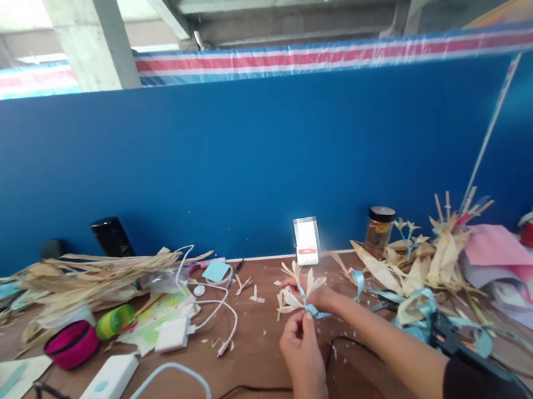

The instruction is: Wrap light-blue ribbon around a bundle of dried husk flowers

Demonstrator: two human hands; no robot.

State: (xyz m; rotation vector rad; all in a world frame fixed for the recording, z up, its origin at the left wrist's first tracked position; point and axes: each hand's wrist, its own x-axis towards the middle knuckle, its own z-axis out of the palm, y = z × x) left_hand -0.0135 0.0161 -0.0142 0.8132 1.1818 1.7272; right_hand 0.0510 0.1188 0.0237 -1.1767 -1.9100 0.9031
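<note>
A small flower (314, 285) of pale dried husk petals, with a light-blue strip (303, 292) along its middle, stands between my hands above the table. Thumb and forefinger of my left hand (301, 349) are pinched at its base, where the blue strip meets the stem. My right hand (318, 296) reaches across behind the petals and is curled around the flower; most of its fingers are hidden. A short tail of blue strip hangs to the right of the pinch.
A lit phone (306, 244) leans on the blue partition (240, 163). Husks (445, 259), a jar (380, 230), scissors (388, 301) and a black tool (458, 341) lie rightward. Leftward are a power strip (101, 387), cables, a pink tape roll (71, 345) and a husk pile (72, 284).
</note>
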